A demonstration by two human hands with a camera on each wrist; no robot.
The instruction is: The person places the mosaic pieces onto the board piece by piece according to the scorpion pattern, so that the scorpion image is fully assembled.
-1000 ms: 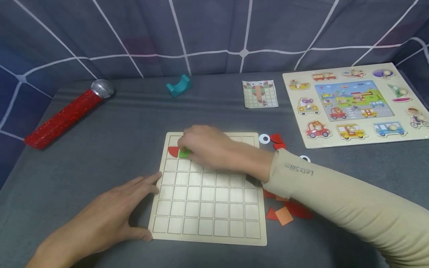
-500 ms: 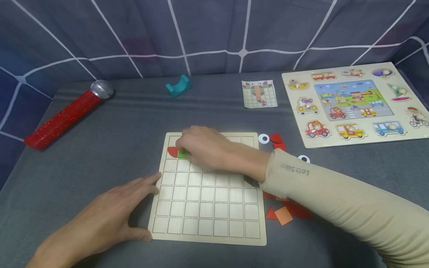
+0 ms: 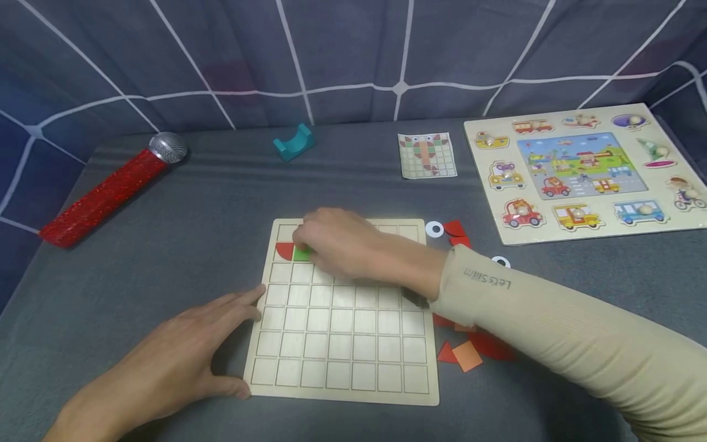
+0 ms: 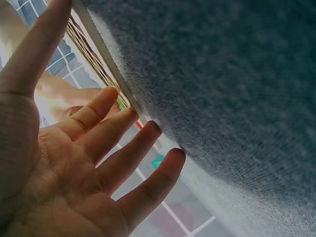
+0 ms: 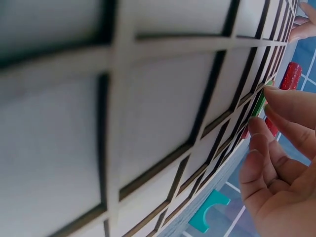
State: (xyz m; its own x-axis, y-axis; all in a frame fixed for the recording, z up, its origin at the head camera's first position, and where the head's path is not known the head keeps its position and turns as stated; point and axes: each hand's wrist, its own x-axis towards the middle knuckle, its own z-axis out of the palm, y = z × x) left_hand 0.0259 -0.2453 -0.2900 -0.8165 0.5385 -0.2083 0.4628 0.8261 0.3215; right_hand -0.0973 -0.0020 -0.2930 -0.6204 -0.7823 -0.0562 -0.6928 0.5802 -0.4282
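A wooden grid board lies flat before me. My right hand is over its upper left part, fingers curled, thumb and fingertips pinching a green square tile. In the right wrist view the green tile lies low against the grid between thumb and fingers. Immediately left of it, a red rounded piece sits in a cell of the second row. My left hand spreads along the board's left edge, with thumb near the lower corner; its extended fingers reach to the edge in the left wrist view.
Right of the board lie red pieces, an orange square and white ring-shaped eyes, partly under the sleeve. Farther back are a pattern card, a vehicle puzzle, a teal curved block and a red microphone.
My right hand shifts only very slightly at the green tile, and a bit more of the tile shows now. The left hand stays in place.
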